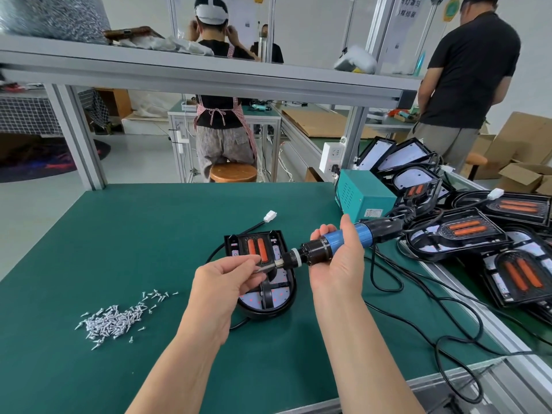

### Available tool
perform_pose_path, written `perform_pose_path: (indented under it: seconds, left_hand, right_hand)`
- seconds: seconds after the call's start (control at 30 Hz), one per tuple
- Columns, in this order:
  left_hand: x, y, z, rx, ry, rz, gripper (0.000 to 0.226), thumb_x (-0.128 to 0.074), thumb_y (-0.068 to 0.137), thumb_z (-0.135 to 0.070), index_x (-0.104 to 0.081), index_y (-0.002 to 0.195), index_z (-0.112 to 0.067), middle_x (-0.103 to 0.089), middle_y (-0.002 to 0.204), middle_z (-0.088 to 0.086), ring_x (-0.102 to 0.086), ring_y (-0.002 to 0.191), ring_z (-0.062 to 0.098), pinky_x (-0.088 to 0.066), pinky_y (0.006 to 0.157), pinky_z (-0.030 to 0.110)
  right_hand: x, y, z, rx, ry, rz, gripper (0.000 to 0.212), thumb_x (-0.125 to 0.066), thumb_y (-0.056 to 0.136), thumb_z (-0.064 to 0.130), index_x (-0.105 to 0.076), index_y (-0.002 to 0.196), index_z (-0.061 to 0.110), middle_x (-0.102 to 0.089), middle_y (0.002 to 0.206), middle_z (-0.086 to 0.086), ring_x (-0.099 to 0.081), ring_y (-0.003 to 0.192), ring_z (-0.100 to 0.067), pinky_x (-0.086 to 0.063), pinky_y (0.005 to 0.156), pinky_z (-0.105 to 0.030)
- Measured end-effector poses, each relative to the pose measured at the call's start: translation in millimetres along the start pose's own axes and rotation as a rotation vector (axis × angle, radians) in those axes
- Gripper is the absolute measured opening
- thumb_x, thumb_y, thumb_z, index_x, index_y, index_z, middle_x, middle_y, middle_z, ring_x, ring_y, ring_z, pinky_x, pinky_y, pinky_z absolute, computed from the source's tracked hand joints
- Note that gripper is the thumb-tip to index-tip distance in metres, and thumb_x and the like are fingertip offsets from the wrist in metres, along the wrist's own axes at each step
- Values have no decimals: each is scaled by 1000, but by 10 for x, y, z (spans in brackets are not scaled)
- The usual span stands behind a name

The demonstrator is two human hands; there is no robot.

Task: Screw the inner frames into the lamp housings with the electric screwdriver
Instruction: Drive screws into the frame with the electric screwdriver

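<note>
A black lamp housing with an inner frame and two orange strips lies on the green mat at centre. Above it my right hand grips the blue and black electric screwdriver, held nearly level with its bit pointing left. My left hand pinches at the bit's tip; whatever small thing it holds there is hidden by the fingers. A pile of several small silver screws lies on the mat to the left.
A heap of several more lamp housings fills the right side, beside a teal power box. Black cables loop over the mat's right part. Two people stand beyond the bench; a metal shelf runs overhead.
</note>
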State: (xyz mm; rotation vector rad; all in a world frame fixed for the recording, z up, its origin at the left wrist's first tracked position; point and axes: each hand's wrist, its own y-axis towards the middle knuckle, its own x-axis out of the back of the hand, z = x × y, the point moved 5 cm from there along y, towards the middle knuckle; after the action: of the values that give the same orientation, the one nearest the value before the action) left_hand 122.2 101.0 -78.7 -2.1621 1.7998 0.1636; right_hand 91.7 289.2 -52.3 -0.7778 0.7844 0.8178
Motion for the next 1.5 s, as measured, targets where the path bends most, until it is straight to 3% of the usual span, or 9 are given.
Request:
perform_pose_path:
  seconds: [0.23, 0.37, 0.9, 1.07, 1.3, 1.5]
  left_hand:
    - [39, -9, -5, -2, -46, 3, 12, -64, 91, 10, -75, 89, 3, -77, 87, 16, -74, 72, 20, -62, 73, 22]
    - [53, -10, -1, -6, -61, -3, 11, -64, 91, 11, -73, 90, 5, -76, 86, 18, -74, 72, 22, -62, 71, 21]
    - [86, -21, -35, -129, 88, -55, 18, -64, 91, 10, -73, 87, -5, -77, 80, 13, -77, 74, 22, -60, 69, 19]
    - [100, -16, -20, -112, 140, -3, 17, -64, 91, 10, -74, 87, -4, -77, 77, 12, -76, 72, 21, -61, 72, 23]
    - [49, -49, -41, -220, 287, -12, 33, -65, 91, 5, -76, 76, -22, -78, 78, 5, -77, 75, 19, -57, 80, 31]
    - [-7, -51, -23, -229, 283, 42, 38, -66, 92, 4, -76, 77, -29, -78, 79, 2, -77, 77, 18, -56, 77, 25]
  right_hand:
    - [-13, 18, -2, 47, -2, -2, 38, -74, 93, 20, -56, 125, 11, -58, 82, -6, -62, 63, -15, -57, 70, -30]
    - [-26, 32, -15, 76, -11, 7, 31, -72, 95, 21, -55, 119, 12, -57, 81, -6, -60, 62, -15, -56, 69, -30]
    - [-27, 38, -121, 36, -16, -25, 30, -73, 95, 21, -52, 116, 13, -58, 72, -5, -60, 56, -13, -56, 61, -28]
    - [1, 55, -131, 23, -37, -22, 38, -73, 94, 19, -51, 125, 13, -57, 74, -5, -58, 56, -13, -55, 62, -28]
    - [40, 69, -138, 30, -55, -80, 35, -72, 94, 19, -49, 119, 12, -59, 68, -4, -59, 54, -12, -55, 59, -26]
    - [51, 83, -110, 32, -75, -85, 28, -70, 95, 18, -47, 111, 15, -59, 66, -4, -56, 61, -16, -54, 68, -30]
